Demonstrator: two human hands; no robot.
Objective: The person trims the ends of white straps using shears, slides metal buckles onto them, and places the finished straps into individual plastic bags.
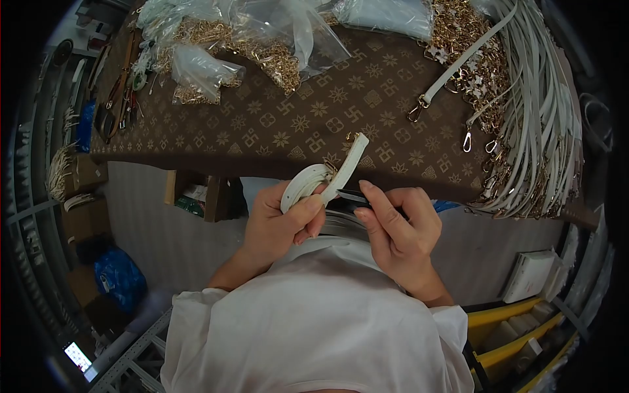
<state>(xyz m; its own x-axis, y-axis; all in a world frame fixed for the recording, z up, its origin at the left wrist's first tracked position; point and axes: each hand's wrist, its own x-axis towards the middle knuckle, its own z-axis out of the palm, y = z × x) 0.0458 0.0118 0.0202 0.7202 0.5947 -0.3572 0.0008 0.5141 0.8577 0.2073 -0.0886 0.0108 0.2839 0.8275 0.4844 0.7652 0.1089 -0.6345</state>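
My left hand [286, 213] is closed around a coiled white strap [306, 185], just off the table's front edge. One end of the strap stands up to the right of the coil, with a small gold-coloured piece [352, 137] near its tip. My right hand [403, 229] grips a dark, slim tool [354, 196] between thumb and fingers. The tool's tip points left, at or close to the strap beside my left fingers; whether they touch I cannot tell.
On the patterned brown tablecloth [262, 124] lie gold-coloured chains [278, 69], plastic bags [202, 67] and a large bundle of white straps [540, 118] with metal clasps. An open box [211, 196] is below the table edge; a yellow rack [501, 318] stands lower right.
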